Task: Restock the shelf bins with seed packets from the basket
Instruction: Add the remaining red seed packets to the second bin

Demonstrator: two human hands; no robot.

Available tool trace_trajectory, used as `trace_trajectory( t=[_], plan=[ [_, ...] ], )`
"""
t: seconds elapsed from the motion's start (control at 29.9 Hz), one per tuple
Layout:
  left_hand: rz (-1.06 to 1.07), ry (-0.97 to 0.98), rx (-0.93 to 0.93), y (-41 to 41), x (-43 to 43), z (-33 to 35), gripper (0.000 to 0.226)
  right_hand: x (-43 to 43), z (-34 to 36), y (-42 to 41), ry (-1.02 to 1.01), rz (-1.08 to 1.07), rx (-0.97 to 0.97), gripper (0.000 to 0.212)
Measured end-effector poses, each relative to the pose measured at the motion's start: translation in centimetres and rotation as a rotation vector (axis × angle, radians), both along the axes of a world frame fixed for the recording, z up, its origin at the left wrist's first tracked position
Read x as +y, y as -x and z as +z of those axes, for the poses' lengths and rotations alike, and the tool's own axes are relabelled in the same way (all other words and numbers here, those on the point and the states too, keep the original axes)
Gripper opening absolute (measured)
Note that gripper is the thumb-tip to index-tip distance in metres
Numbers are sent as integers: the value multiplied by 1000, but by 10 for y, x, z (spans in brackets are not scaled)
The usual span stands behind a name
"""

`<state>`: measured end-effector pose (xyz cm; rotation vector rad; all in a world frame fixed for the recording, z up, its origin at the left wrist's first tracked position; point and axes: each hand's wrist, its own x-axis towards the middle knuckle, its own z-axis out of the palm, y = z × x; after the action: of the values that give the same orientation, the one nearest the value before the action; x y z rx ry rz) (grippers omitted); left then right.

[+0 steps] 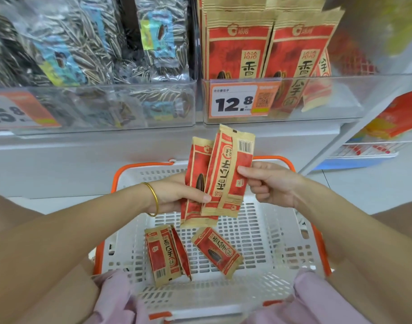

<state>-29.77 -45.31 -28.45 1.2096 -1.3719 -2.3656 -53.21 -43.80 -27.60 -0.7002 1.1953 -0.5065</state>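
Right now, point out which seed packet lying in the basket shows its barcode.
The leftmost packet: a barcode sits at its near end. The rightmost packet shows a seed picture, and the middle packet is nearly edge-on.

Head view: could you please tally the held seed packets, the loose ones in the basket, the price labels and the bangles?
Held seed packets: 2, gripped by the left hand and right hand
Loose seed packets: 3, lying in the basket, one seen almost edge-on
Price labels: 2
Bangle: 1
Total: 8
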Motion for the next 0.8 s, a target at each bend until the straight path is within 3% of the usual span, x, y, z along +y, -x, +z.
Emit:
trace_trajectory(
  t=[0.1,0.27,0.33,0.4,0.47,0.54,0.67,0.77,0.8],
  plan=[
    [96,-71,36,-4,-2,1,40,-2,3,5,-8,-27,33,5],
    [222,-98,20,-6,-6,3,30,1,8,13,64,50,5,35],
    [249,-107,-43,-6,-5,2,24,3,11,10,303,42,111,39],
    [237,-120,-115,-8,-3,-1,23,9,17,4,697,4,219,28],
    [213,-163,-159,-9,-1,-2,24,18,17,-3,1166,123,405,19],
    [252,-240,-120,-7,1,1,32,26,8,-11,1449,243,535,17],
    [235,-214,-11,-1,2,7,54,31,-12,-20,1594,249,650,39],
    [196,-184,73,1,6,9,74,31,-13,-22,1613,246,753,25],
    [199,-173,94,1,7,9,71,32,-13,-21,1615,261,777,20]
  ],
)
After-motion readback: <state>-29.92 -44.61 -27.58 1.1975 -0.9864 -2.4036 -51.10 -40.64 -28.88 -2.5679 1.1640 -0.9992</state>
